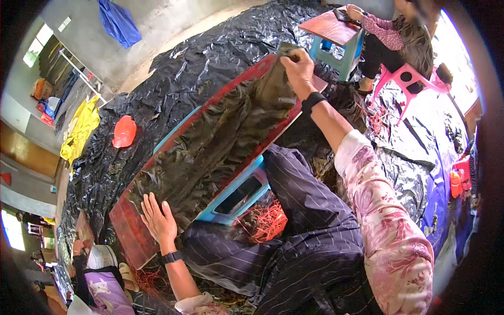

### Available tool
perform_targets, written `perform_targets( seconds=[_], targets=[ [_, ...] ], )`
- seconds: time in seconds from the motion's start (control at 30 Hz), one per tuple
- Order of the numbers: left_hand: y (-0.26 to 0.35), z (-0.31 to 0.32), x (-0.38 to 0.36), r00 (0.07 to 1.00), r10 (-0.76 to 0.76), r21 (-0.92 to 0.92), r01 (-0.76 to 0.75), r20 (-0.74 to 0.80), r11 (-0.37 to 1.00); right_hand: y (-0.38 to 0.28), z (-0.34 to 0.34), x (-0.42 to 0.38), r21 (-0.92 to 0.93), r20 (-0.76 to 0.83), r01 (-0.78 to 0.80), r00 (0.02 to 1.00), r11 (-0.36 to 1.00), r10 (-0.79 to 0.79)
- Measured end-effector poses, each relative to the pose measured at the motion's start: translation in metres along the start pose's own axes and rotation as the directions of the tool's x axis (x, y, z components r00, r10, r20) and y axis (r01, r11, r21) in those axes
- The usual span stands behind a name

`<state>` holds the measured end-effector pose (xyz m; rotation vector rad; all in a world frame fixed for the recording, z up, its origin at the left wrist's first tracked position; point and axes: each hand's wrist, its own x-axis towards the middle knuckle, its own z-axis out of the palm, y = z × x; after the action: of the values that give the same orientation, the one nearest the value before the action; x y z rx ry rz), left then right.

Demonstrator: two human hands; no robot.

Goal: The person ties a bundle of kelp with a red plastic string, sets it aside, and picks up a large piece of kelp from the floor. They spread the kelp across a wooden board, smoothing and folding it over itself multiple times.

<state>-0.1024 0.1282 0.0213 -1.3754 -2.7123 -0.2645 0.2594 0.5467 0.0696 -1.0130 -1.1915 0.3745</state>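
Note:
A long red board (137,244) lies slanted across a light blue plastic stool (210,212) in front of my knees. Broad, wrinkled dark brown leaves (202,142), like cured tobacco, are spread along most of it. My right hand (299,73) is at the far end, thumb and fingers pinched on the leaf tip, which rises a little past the board's edge. At the near end my left hand (158,223) lies flat with fingers stretched, over the board and the leaves' lower edge.
Red string (265,220) sits in a container below the stool. Black plastic sheeting (178,73) covers the floor, with a red bag (124,131) and yellow sheet (80,128) at left. A person (396,39) works at a small table (333,27); a pink stool (407,84) stands close by. Another person (105,291) is lower left.

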Motion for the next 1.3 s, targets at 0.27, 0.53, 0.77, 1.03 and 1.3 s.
perform_targets(
  seconds=[0.27,0.53,0.77,1.03,1.3],
  targets=[
    [-0.003,0.004,0.0,1.0,-0.01,0.021,0.01,0.0,1.0,-0.1,0.029,-0.102,0.238,0.54,0.487,0.653,0.841,-0.531],
    [0.002,-0.003,-0.001,1.0,-0.021,0.019,0.021,0.007,1.0,-0.093,0.042,-0.179,0.216,0.885,0.692,0.159,0.689,-0.437],
    [0.006,-0.006,-0.001,0.999,-0.027,0.013,0.026,0.019,1.0,-0.098,0.045,-0.185,0.243,0.918,0.845,-0.043,0.476,-0.393],
    [0.003,-0.016,-0.004,0.998,-0.019,-0.139,0.026,0.058,0.99,-0.127,0.048,-0.204,0.228,0.962,0.949,-0.185,0.218,-0.201],
    [0.066,-0.052,-0.018,0.956,0.255,-0.105,-0.271,-0.148,0.957,-0.114,0.054,-0.219,0.171,0.903,0.856,0.062,0.488,-0.426]
  ],
)
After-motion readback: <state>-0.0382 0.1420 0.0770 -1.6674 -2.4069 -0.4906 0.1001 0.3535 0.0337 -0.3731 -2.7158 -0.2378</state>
